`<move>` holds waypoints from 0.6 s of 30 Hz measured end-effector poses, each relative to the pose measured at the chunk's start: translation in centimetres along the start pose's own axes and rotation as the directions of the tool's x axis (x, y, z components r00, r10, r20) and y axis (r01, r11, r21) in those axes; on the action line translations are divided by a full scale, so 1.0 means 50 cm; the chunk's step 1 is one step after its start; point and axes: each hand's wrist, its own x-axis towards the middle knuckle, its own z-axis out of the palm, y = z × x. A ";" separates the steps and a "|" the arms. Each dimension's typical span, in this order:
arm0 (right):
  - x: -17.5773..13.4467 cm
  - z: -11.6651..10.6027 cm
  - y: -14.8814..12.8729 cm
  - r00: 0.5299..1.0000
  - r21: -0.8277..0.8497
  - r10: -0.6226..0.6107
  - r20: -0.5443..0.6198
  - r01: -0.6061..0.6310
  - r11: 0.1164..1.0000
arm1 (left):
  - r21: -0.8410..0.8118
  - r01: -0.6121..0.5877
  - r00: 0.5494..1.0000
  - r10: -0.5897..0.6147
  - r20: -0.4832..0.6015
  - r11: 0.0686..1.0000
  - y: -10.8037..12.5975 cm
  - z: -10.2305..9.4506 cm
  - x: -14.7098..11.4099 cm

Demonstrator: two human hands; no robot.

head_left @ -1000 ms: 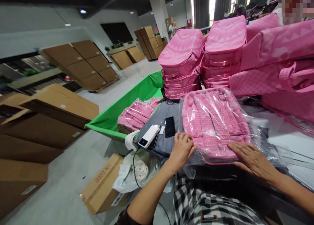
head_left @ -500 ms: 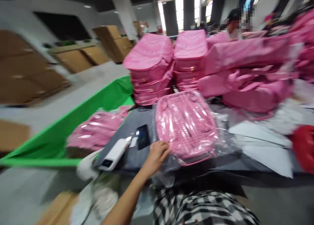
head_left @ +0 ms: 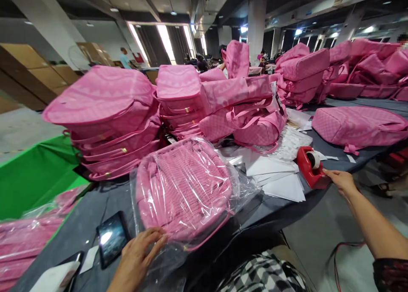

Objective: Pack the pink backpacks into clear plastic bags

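A pink backpack lies in a clear plastic bag on the dark-covered table in front of me. My left hand rests at the bag's near left edge, fingers stretched out and touching the plastic. Off to the right, my right hand has its fingertips pinched together at the front lip of a red tape dispenser. The fingers appear to be on the end of the tape, though the clear strip itself is hard to see. A white-cored tape roll sits in the dispenser.
Stacked pink backpacks stand behind the bag, more pink backpacks farther right. White sheets lie beside the dispenser. A tablet-like device lies at left. A green-lined bin holds bagged pink items. Other people are in the background.
The view has swung right. My right hand has come into view at the red dispenser. My left hand stays at the bag's near left edge.
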 end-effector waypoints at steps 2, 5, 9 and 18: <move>-0.011 -0.014 -0.009 0.999 0.013 0.041 -0.029 -0.041 0.999 | 0.001 -0.002 1.000 0.002 0.010 1.000 0.006 -0.003 0.000; -0.056 -0.038 -0.012 0.995 0.034 0.045 -0.086 -0.042 0.999 | 0.003 -0.010 1.000 0.010 -0.003 1.000 0.006 -0.002 -0.003; -0.132 -0.026 0.009 0.992 0.160 0.072 -0.103 -0.055 0.986 | -0.006 -0.029 1.000 0.029 0.011 1.000 -0.010 0.003 -0.001; -0.308 0.202 -0.164 0.824 0.568 -0.203 0.528 -0.166 0.806 | -0.032 -0.007 0.998 0.009 0.061 0.999 0.057 -0.019 -0.025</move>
